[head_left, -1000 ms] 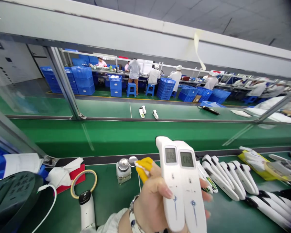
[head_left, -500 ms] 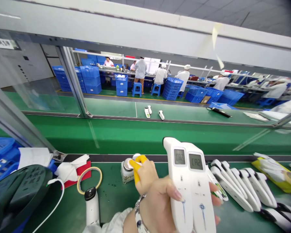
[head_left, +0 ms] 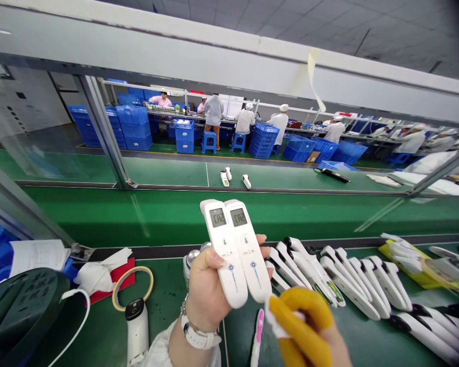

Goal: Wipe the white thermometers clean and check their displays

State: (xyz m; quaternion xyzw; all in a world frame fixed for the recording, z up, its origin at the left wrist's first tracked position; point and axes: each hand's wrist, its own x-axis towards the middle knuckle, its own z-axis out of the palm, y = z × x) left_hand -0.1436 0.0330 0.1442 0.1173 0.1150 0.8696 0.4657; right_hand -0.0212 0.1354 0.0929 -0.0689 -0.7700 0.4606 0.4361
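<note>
My left hand (head_left: 204, 288) is closed around two white infrared thermometers, a left one (head_left: 229, 278) and a right one (head_left: 255, 272). They are side by side, their grey screens facing me with what looks like "CA2". My right hand (head_left: 309, 326), with yellow finger covers on its fingers, pinches a small white wipe (head_left: 276, 322) just by the lower end of the right thermometer. Whether the wipe touches it I cannot tell. Behind my left hand, a metal-topped bottle (head_left: 191, 257) is partly hidden. A pink-and-white toothbrush-like tool (head_left: 257, 336) lies below the thermometers.
Several more thermometers (head_left: 359, 283) lie in rows at the right, near a yellow bag (head_left: 409, 265). At the left are a tape ring (head_left: 151, 285), another white handheld device (head_left: 136, 326), crumpled tissue (head_left: 95, 275) and a dark device with a white cable (head_left: 26, 306). A green conveyor (head_left: 168, 214) runs beyond.
My right hand has come back from the bottle toward me and is now beside the thermometers with the wipe. My left hand has moved the thermometers leftward and farther from me.
</note>
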